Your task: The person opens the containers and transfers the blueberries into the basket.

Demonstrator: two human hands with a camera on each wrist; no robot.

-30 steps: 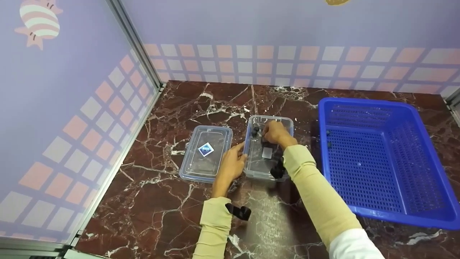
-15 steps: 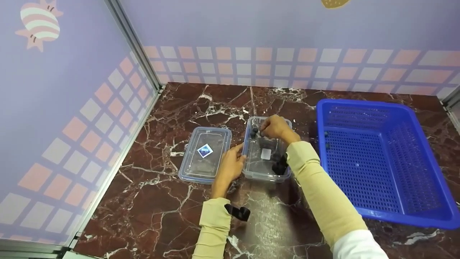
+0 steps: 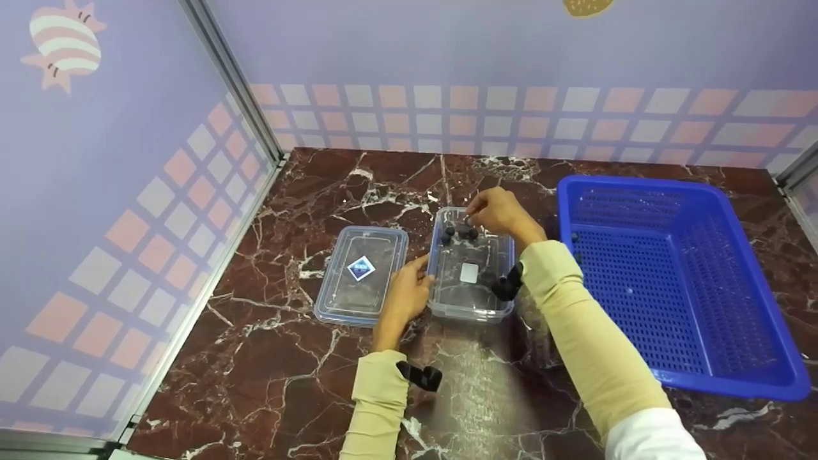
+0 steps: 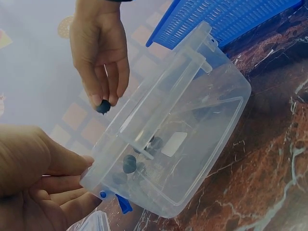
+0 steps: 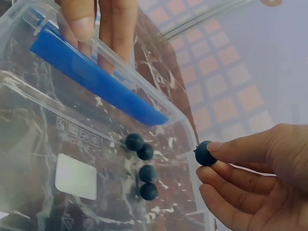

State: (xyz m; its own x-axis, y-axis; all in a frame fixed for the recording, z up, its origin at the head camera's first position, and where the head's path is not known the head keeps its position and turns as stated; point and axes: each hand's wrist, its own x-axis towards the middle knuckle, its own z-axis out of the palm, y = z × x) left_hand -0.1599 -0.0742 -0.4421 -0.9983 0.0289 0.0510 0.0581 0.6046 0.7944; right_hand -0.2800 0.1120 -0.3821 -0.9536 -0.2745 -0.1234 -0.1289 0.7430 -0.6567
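Observation:
A clear plastic box (image 3: 470, 313) stands on the table. My left hand (image 3: 408, 289) grips its left wall, with the thumb (image 5: 77, 21) over the rim and the other fingers outside. Thumb and fingertips of my right hand (image 5: 252, 178) pinch a dark blue blueberry (image 5: 205, 154), which has a small pointed tip. In the head view this hand is above the far end of the box. Several blueberries (image 5: 147, 173) lie in two pairs on the box floor, seen best in the right wrist view. A blue clip flap (image 5: 96, 79) hangs along the left rim.
Left of the box lies its clear lid (image 3: 348, 297) with a blue diamond sticker (image 3: 361, 268). A large blue perforated basket (image 3: 735, 385) stands at the right, with small dark round things (image 3: 574, 236) by its left wall. Patterned panels (image 3: 409, 38) enclose the marble table.
My right hand has risen out of the box and moved slightly back, uncovering another pair of blueberries. The left hand keeps its grip on the box wall.

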